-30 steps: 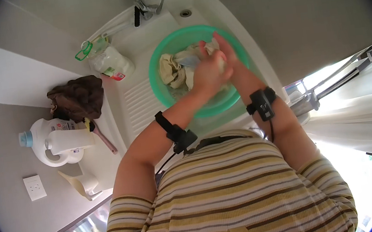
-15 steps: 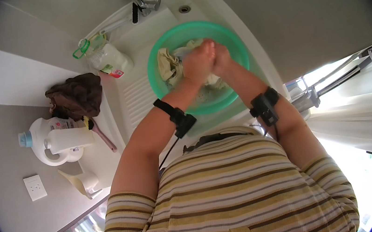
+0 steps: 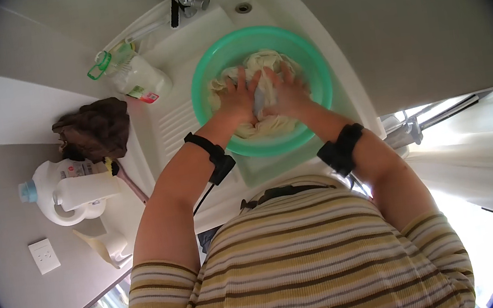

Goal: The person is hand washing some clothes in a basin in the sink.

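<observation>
Wet cream-coloured cloth (image 3: 268,61) lies bunched in a round green basin (image 3: 200,88). Both of my hands are down in the basin, pressing on the cloth. My left hand (image 3: 238,100) rests on its left part with the fingers spread. Beside it, my right hand (image 3: 288,93) lies on the right part, its fingers apart too. A ridge of cloth stands up between the two hands. Part of the fabric is hidden beneath my palms.
The basin stands in a white laundry sink (image 3: 339,54) with a tap (image 3: 192,2) and a ribbed washboard slope (image 3: 176,129). To the left are a green-handled clear bottle (image 3: 140,77), brown cloth (image 3: 97,129), white detergent jugs (image 3: 70,189), a brush (image 3: 130,180) and a cream scoop (image 3: 100,245).
My hands were joined above the cloth, blurred by motion. Now they are apart, lowered onto the cloth with fingers spread. The cloth has shifted and covers more of the basin's near side.
</observation>
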{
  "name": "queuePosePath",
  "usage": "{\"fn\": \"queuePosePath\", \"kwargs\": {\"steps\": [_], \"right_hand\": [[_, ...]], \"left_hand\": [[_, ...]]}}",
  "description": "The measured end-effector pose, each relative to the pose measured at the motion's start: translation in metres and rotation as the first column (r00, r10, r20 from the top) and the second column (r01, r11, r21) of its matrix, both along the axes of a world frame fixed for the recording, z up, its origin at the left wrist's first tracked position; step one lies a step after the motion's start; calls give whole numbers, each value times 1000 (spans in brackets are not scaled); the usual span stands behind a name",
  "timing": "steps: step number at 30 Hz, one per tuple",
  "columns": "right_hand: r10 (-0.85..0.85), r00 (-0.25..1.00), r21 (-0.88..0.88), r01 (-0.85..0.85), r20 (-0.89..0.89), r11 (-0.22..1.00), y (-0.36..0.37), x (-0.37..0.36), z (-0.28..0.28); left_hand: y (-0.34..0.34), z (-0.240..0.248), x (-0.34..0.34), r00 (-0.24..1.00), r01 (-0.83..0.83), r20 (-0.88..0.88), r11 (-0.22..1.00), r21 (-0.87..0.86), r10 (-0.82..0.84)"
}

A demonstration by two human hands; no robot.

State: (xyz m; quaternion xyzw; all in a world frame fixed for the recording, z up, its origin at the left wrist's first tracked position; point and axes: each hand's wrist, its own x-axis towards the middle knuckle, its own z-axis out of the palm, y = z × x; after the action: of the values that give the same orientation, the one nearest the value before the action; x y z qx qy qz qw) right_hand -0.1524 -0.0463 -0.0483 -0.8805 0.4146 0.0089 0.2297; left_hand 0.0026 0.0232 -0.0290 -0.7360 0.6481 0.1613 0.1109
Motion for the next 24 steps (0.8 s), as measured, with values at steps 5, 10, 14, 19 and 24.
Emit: {"fn": "queuePosePath", "kwargs": {"steps": [5,10,14,19,24], "right_hand": [[90,985,76,-80,-147,994,-11,8,-13],[149,960,48,-141,-238,989,-19,15,-31],[293,856,129,-263,-427,956,-36,27,-55],[167,903,-163,-248,-395,955,-39,37,-60],[-20,991,191,-6,133,982,-73,16,-5]], "left_hand": [[-7,-37,9,999,33,-18,998,-44,-34],[-22,-53,20,998,68,10,998,-14,-68],[-37,-52,28,999,53,-14,998,41,-52],[-44,-38,47,956,-71,-292,976,-207,7],[-25,-5,68,667,-501,-698,850,-160,261]]}}
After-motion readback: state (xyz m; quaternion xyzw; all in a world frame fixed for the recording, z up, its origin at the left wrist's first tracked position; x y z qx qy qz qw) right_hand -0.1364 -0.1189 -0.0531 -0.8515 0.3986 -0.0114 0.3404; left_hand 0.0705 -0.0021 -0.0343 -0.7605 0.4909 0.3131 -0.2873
